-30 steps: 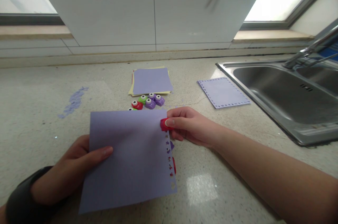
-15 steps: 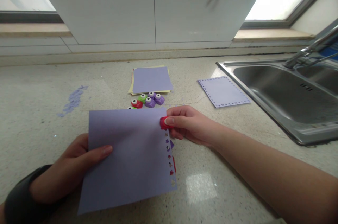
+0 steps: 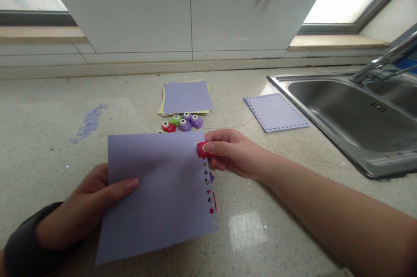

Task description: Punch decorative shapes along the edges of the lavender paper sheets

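A square sheet of purple paper is held up over the counter, a column of small punched shapes running down its right edge. My left hand grips its left side, thumb on top and fingers hidden beneath. At the upper right edge, my right hand pinches a red craft punch, its thumb on the white button and the sheet's edge in its slot. Beyond the paper lie several more craft punches, among them a purple one, a green one and a red one; others are partly hidden under the sheet.
A stack of coloured paper lies at the back. To the right, sheets with punched borders rest beside the steel sink. Purple paper scraps are piled on the left of the counter.
Almost nothing differs. The view has tilted a little, and the paper, the punch and both hands keep their places relative to each other.
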